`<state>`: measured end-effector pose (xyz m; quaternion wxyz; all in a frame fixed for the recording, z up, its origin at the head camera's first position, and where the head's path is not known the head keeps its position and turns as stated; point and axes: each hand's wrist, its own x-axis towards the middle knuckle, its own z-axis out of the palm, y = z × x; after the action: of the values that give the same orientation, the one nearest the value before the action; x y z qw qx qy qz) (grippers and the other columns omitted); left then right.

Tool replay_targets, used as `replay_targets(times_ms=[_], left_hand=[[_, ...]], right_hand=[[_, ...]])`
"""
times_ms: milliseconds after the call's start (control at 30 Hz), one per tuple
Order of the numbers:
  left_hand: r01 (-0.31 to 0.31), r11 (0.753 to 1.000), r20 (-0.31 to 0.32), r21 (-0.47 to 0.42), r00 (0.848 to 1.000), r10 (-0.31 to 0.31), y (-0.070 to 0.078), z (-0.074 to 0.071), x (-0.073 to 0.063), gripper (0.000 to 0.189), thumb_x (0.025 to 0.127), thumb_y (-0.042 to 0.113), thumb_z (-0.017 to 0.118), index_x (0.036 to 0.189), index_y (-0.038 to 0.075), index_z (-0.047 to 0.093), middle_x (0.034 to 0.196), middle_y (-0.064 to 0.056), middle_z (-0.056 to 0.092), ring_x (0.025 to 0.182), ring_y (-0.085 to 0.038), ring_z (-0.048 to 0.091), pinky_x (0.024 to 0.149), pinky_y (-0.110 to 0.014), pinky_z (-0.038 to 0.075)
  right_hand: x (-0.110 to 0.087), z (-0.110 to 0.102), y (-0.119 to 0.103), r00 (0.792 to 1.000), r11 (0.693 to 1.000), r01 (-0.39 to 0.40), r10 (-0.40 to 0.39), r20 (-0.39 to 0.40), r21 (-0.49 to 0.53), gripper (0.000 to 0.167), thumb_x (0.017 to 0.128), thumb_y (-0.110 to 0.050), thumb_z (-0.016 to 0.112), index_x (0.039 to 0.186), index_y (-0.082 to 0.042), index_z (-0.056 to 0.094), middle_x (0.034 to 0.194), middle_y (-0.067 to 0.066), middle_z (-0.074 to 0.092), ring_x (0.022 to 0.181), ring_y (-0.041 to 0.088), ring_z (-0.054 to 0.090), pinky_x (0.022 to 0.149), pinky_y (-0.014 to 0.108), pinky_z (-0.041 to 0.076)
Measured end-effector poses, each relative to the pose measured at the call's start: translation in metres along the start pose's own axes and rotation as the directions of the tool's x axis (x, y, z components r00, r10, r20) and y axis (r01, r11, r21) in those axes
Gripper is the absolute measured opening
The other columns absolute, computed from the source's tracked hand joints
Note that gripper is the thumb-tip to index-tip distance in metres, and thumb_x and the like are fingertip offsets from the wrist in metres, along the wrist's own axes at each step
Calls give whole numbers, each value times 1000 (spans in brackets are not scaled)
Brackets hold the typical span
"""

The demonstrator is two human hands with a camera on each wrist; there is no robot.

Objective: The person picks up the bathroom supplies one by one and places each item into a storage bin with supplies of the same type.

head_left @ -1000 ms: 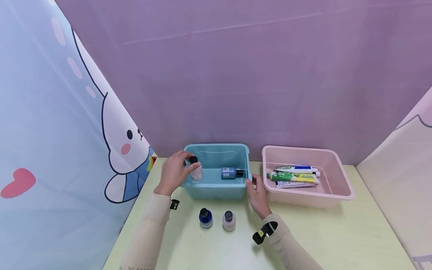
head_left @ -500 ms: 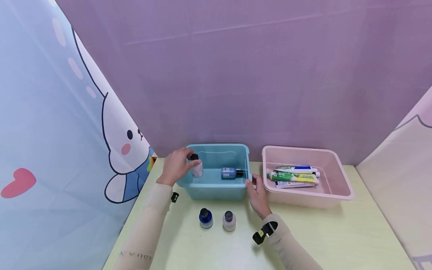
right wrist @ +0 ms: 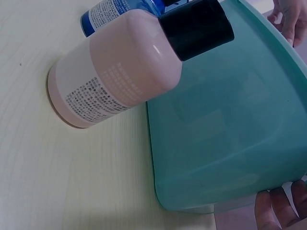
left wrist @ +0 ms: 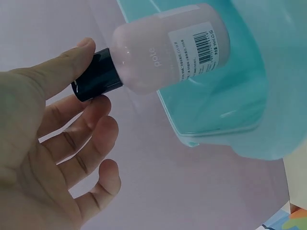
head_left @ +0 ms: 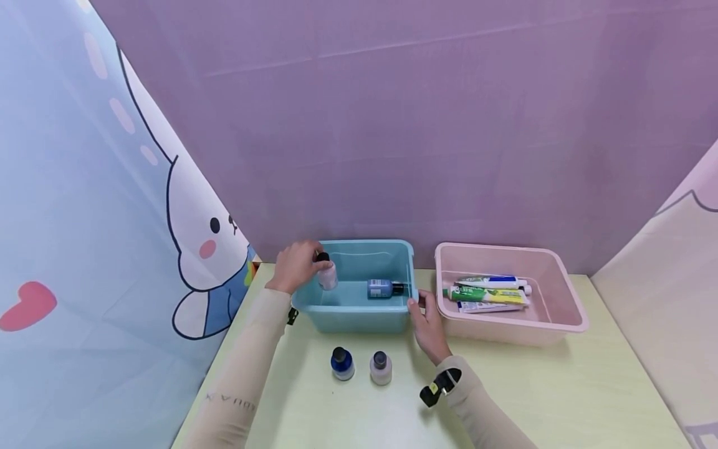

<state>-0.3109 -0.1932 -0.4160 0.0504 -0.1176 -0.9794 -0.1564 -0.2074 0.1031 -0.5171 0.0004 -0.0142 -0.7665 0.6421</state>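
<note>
My left hand (head_left: 295,265) pinches the black cap of a small pale pink bottle (left wrist: 168,50) between thumb and fingers. The bottle hangs upright at the left end of the teal bin (head_left: 359,318), its body inside the rim in the head view. Inside that bin a blue bottle (head_left: 380,288) with a dark cap lies on its side. My right hand (head_left: 429,327) grips the bin's front right corner, thumb on the rim and fingers along the outer side. In front of the bin stand a dark blue bottle (head_left: 342,365) and a pale pink bottle (right wrist: 115,72), both black-capped.
Close to the teal bin's right stands a pink bin (head_left: 555,299) holding several toothpaste tubes (head_left: 488,295). Both bins sit at the back of a pale table (head_left: 348,418), against a purple cloth (head_left: 392,125). A printed cloth (head_left: 112,249) hangs along the left side.
My left hand has shifted slightly back and up, still holding the pale pink bottle by its cap. The right hand stays on the bin's corner.
</note>
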Motion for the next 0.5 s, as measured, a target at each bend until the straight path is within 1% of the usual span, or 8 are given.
replay_targets(times_ms=[167,267,433,500], left_hand=[[10,1000,39,23,999,-11,-2,1,6,40,90,42,78,116,11,74,105,-9,75,86,-26,68,72,-46,60],[15,999,61,30,998,-16,-3,2,9,41,91,40,77,118,10,73,108,-10,75,90,-27,69,76,-47,60],[40,999,77,25,996,-42,-5,3,15,40,91,38,78,118,8,73,110,-11,75,92,-28,69,81,-48,61],[51,998,83,27,995,-53,-6,3,18,40,91,37,79,117,8,74,110,-11,75,92,-28,68,82,-48,61]], right_hand=[[0,0,0,1000,1000,-6,6,2,-2,42,111,-23,43,146,0,39,141,19,49,129,29,47,103,33,44],[-1,0,-1,1000,1000,-10,10,-2,0,42,111,-23,44,146,0,40,141,19,49,129,29,47,103,33,44],[-1,1,-2,1000,1000,-1,0,-5,-2,41,111,-23,44,145,1,40,140,20,49,127,30,48,101,33,45],[-1,1,-1,1000,1000,-1,0,-4,-6,41,111,-22,43,145,1,40,141,20,49,128,31,48,102,34,45]])
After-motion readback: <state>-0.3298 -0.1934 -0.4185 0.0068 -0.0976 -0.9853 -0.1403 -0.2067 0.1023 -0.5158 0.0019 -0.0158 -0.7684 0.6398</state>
